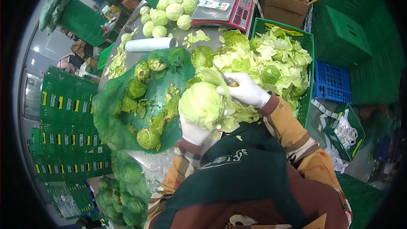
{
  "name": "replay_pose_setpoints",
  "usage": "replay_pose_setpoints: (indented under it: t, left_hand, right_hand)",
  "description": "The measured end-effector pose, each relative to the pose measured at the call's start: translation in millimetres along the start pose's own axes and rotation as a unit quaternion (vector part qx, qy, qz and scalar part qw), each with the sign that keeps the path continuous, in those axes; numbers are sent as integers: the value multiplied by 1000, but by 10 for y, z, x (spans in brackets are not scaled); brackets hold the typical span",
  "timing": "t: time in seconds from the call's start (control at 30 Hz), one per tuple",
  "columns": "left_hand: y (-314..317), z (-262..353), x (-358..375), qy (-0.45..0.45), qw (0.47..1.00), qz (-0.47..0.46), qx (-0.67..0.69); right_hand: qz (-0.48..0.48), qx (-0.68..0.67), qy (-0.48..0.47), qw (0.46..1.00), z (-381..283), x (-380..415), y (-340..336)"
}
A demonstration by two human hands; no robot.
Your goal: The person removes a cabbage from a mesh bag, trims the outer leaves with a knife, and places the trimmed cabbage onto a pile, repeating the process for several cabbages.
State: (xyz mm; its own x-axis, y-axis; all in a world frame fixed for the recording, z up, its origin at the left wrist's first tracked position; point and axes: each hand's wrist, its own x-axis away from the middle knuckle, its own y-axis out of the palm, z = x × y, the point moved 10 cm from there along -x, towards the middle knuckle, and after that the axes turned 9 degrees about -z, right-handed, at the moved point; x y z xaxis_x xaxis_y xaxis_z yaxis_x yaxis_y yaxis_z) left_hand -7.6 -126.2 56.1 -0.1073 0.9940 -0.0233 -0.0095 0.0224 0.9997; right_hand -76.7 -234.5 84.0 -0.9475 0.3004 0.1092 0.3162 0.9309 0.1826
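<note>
A pale green cabbage [202,105] rests in my left hand [194,130], which wears a white glove and is wrapped round its lower left side. My right hand [246,90], also gloved in white, is closed on a knife [231,81] at the cabbage's upper right. A loose outer leaf [212,76] stands off the cabbage beside the blade. Left of the cabbage, a green mesh bag [106,114] lies spread with several untrimmed cabbages [148,138] on it. Trimmed leaves [241,61] are heaped just beyond my right hand.
A green crate [311,80] full of leaves stands at the right. Further back are a red-edged scale [220,8], a white plastic roll [151,44] and piled cabbages [174,12]. Stacked green crates [68,114] stand at the left; a blue crate [333,81] is at the right.
</note>
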Motion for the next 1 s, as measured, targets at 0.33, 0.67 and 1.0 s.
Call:
replay_pose_setpoints:
  t: [0.33, 0.67, 1.0]
  left_hand:
    - [-343, -55, -63, -55, 996, 74, 5]
    - [-590, 151, 147, -112, 960, 116, -231]
    - [-247, 33, -83, -138, 986, -60, -69]
  right_hand:
    - [332, 469, -115, 811, -242, 551, -996]
    - [312, 140, -130, 931, -199, 351, -770]
    - [256, 176, -12, 950, 692, 62, -894]
